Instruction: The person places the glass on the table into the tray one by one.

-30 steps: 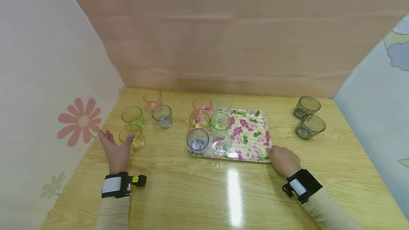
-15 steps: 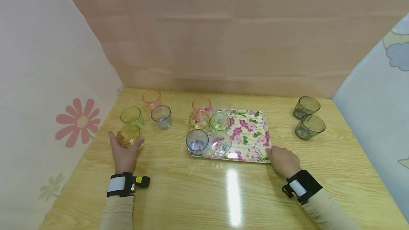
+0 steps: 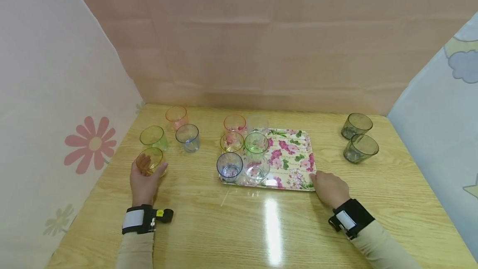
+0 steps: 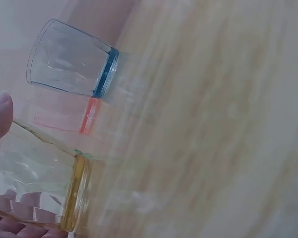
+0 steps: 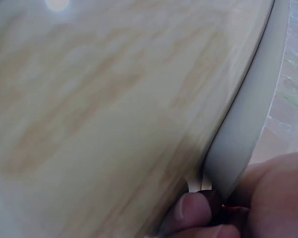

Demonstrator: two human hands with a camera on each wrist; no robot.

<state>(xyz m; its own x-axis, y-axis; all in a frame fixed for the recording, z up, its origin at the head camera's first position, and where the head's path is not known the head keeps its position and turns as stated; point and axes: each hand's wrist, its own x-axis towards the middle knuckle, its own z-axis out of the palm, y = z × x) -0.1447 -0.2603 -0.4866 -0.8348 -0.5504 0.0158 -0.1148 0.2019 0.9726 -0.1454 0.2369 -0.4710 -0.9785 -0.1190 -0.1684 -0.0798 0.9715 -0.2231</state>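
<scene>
At the left of the counter (image 3: 209, 227), the yellow cup (image 3: 153, 159) is enclosed by my left hand (image 3: 143, 188), whose thumb and fingers curve round opposite sides of its wall. Whether its base touches the surface, I cannot tell. I judge the step in hand to be securing this cup; the next move would call for a steady, level lift that clears its neighbours. Just behind it is the green cup (image 3: 154, 138); the blue cup (image 3: 188, 138) lies to their right, and the pink cup (image 3: 177, 117) farther back. Right of these, the floral tray (image 3: 287, 163) carries six cups (image 3: 251, 145) in two columns along its left side. My right hand (image 3: 330, 188) pinches its near right corner, apparently as a brace. Outermost, two grey cups (image 3: 360, 148) stand one behind the other, well apart from the floral tray.
</scene>
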